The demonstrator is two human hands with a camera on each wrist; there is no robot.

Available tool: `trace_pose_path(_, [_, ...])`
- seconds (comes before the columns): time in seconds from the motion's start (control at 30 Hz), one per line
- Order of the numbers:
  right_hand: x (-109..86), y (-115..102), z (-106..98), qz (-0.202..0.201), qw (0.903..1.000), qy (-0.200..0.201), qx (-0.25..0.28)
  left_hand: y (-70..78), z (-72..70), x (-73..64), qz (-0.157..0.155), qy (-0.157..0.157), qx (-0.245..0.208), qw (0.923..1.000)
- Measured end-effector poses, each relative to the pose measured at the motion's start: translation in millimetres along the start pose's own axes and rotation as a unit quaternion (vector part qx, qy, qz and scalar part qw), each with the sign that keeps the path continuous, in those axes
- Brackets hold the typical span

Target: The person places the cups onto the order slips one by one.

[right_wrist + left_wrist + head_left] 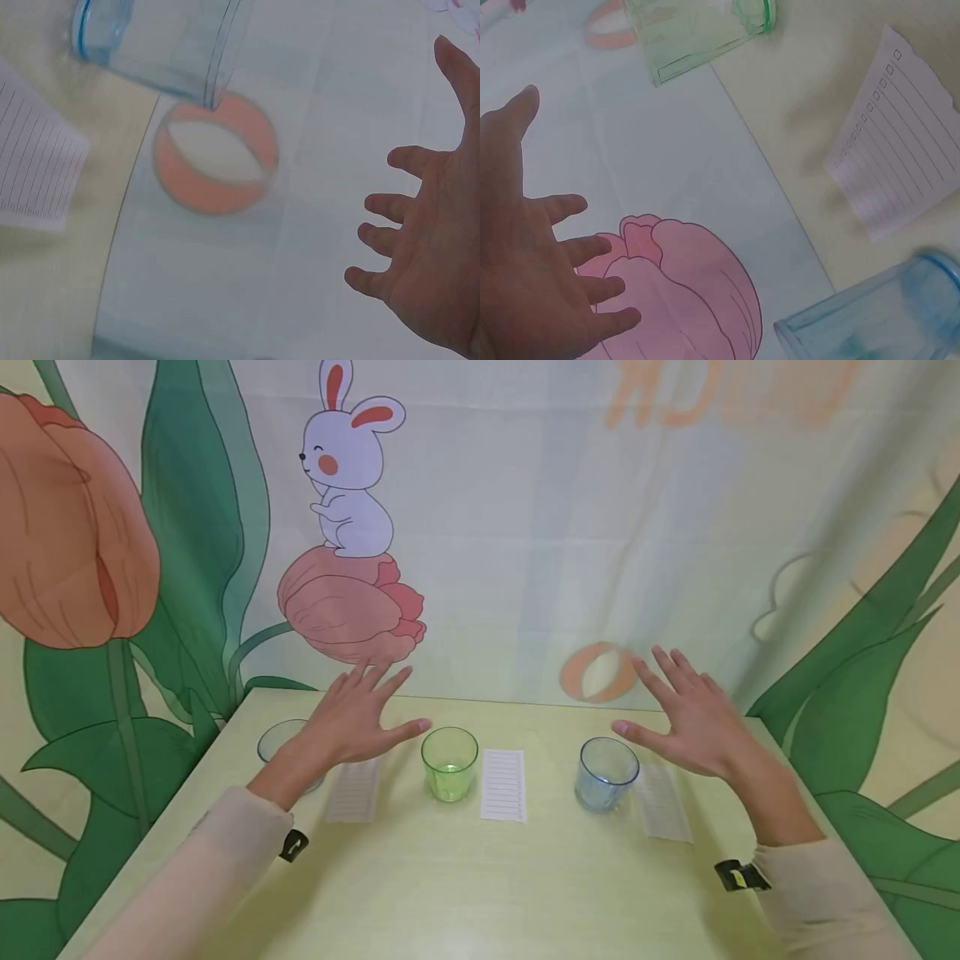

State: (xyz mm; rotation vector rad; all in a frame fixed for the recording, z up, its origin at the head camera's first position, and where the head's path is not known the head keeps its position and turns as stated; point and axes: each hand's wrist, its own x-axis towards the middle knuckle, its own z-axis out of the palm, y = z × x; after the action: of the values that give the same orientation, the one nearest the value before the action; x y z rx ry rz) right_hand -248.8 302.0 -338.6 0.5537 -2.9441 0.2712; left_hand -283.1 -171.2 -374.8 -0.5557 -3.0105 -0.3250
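My left hand (352,718) is held above the table with fingers spread, holding nothing. Behind its wrist, a clear bluish glass (279,739) is partly hidden, and a lined paper slip (354,793) lies below the palm. A green glass (450,764) stands upright just right of the left thumb, with a second lined slip (503,785) beside it. My right hand (693,727) is also raised with spread fingers and nothing in it. Its thumb reaches over toward a blue glass (606,775), which stands upright. A third slip (663,803) lies right of that glass, below the hand.
The pale yellow table (450,885) ends at a hanging cloth (510,568) printed with tulips, leaves and a rabbit (345,468). Both sleeves cross the table's front. A small black clip-like device (742,877) sits at the right wrist, another (294,844) at the left.
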Motion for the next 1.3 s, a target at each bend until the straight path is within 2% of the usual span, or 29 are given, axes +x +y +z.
trace_pose_path(0.1, [-0.4, -14, 1, -0.025, 0.9996, 0.006, 0.008, -7.1, -4.7, -2.7, -0.008, 0.005, 0.006, 0.9999])
trace_pose_path(0.27, [5.6, -50, 7, -0.079, 0.9963, 0.014, 0.031, -34.1, -13.2, -12.7, -0.023, 0.013, 0.008, 0.9996])
trace_pose_path(0.47, [15.7, -92, 21, -0.142, 0.9882, 0.019, 0.053, -65.1, -21.8, -29.1, -0.005, 0.008, -0.024, 0.9997])
trace_pose_path(0.6, [23.8, -124, 37, -0.176, 0.9822, 0.015, 0.064, -87.9, -23.0, -43.3, -0.013, -0.007, -0.051, 0.9986])
trace_pose_path(0.77, [35.3, -160, 65, -0.215, 0.9734, 0.01, 0.078, -111.6, -16.9, -61.8, -0.028, -0.021, -0.082, 0.996])
trace_pose_path(1.0, [45.2, -195, 98, -0.244, 0.9663, -0.018, 0.079, -125.9, -0.7, -74.3, -0.033, -0.019, -0.113, 0.9928])
trace_pose_path(1.3, [50.6, -231, 126, -0.288, 0.9536, -0.052, 0.068, -133.9, 11.8, -76.3, -0.044, -0.012, -0.118, 0.992])
